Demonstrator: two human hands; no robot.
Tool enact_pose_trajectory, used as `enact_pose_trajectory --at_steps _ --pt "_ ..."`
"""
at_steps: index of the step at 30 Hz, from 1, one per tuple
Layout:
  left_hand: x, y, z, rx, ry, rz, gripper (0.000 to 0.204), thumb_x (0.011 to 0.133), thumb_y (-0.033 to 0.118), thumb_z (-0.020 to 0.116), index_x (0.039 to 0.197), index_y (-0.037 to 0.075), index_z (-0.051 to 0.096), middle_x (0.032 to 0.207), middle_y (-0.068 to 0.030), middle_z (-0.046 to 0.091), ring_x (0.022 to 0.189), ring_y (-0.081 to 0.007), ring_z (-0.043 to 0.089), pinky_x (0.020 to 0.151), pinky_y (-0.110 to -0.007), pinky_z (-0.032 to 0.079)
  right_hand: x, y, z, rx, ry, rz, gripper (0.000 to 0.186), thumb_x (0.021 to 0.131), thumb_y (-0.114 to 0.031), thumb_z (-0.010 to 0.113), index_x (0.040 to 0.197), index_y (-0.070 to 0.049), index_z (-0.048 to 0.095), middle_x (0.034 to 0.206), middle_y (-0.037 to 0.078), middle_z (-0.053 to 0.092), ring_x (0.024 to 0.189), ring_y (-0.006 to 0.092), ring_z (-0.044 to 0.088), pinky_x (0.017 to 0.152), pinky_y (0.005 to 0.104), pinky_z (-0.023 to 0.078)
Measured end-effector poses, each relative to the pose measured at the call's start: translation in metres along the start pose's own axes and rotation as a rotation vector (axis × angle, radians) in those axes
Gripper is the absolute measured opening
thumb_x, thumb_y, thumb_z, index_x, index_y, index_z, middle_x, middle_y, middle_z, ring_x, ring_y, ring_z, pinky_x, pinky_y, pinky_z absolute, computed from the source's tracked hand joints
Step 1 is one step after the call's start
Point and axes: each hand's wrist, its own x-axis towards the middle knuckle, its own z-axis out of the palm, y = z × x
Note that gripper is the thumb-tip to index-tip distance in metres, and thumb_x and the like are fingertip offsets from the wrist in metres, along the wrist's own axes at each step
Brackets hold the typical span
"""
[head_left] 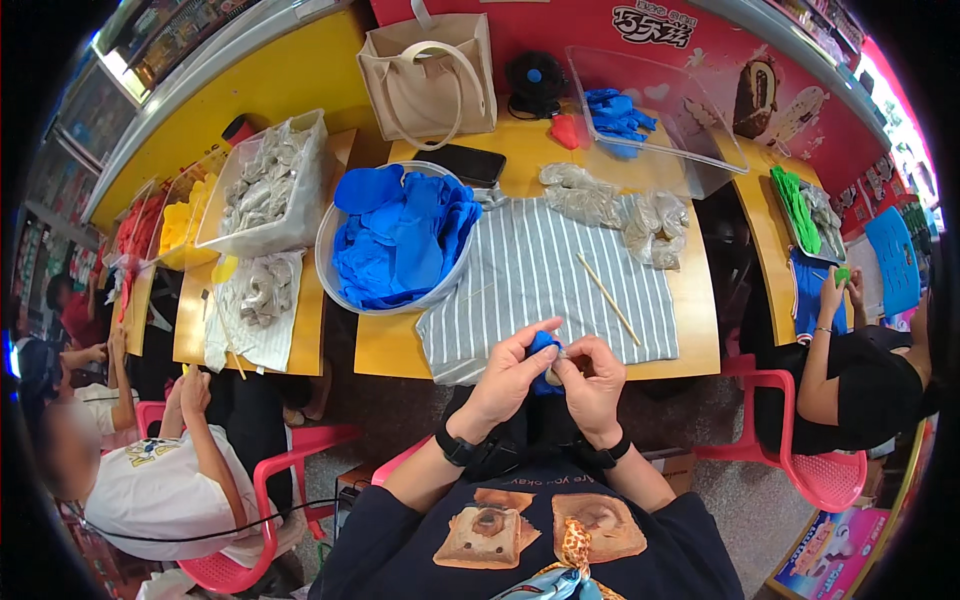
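Two hands [508, 378] [592, 388] pinch a blue piece [543, 343]; ahead lie striped cloth [540, 250], stick [608, 300] and tub [326, 268].

From my remote seat I read this as a small shop serving as a handwork room: beyond the round clear plastic tub [326, 272] of flat blue pieces [400, 235], a red wall [545, 22] carries large ice-cream pictures [757, 98]. Honey-coloured wooden tables [690, 335] stand under and beside that tub, with people [850, 395] on pink plastic chairs [822, 474] busy to either side of it.
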Motion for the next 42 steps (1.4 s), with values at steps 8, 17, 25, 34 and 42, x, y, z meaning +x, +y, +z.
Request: enact_pose_trajectory --at_steps 8,17,25,34,42 --pt "-0.009 -0.007 0.01 0.077 0.055 0.108 0.057 0.087 -0.004 0.057 0.14 0.0 0.036 0.116 -0.0077 0.053 0.106 -0.0131 0.052 0.094 -0.028 0.043 -0.001 0.002 0.003 0.162 0.092 0.113 0.013 0.083 0.003 0.067 0.084 -0.002 0.055 0.075 -0.002 0.057 0.066 0.0027 0.053 0.057 0.0186 0.042" --pt "-0.001 -0.015 0.004 0.603 0.256 0.316 0.023 0.082 -0.002 0.062 0.105 -0.001 0.056 0.107 -0.0108 0.056 0.084 -0.0122 0.057 0.07 -0.028 0.048 -0.003 0.006 0.003 0.204 0.02 0.128 0.013 0.085 0.004 0.066 0.085 -0.002 0.055 0.076 0.0 0.059 0.066 0.0049 0.056 0.059 0.0198 0.046" --pt "-0.01 0.007 0.021 1.034 0.264 0.726 0.005 0.079 -0.008 0.058 0.081 -0.003 0.056 0.095 -0.0157 0.055 0.079 -0.027 0.056 0.067 -0.032 0.046 0.001 0.0 -0.005 -0.219 -0.103 -0.185 0.012 0.083 0.005 0.066 0.085 0.0 0.055 0.077 0.003 0.06 0.068 0.0067 0.058 0.06 0.0207 0.047" --pt "0.006 -0.01 -0.005 0.712 0.293 0.46 0.007 0.082 -0.003 0.058 0.076 -0.003 0.055 0.091 -0.0102 0.055 0.07 -0.0146 0.054 0.059 -0.026 0.043 0.006 0.009 -0.006 0.041 -0.242 0.001 0.014 0.08 0.007 0.063 0.091 0.0 0.057 0.085 0.003 0.056 0.073 0.0078 0.055 0.067 0.0219 0.045" --pt "0.006 -0.015 -0.013 0.634 0.236 0.438 0.006 0.083 -0.004 0.058 0.078 -0.003 0.055 0.091 -0.0079 0.054 0.072 -0.01 0.052 0.06 -0.023 0.042 0.005 0.024 0.001 -0.223 -0.048 -0.137 0.015 0.078 0.008 0.064 0.09 0.001 0.059 0.077 0.004 0.057 0.065 0.0068 0.053 0.058 0.0218 0.043"
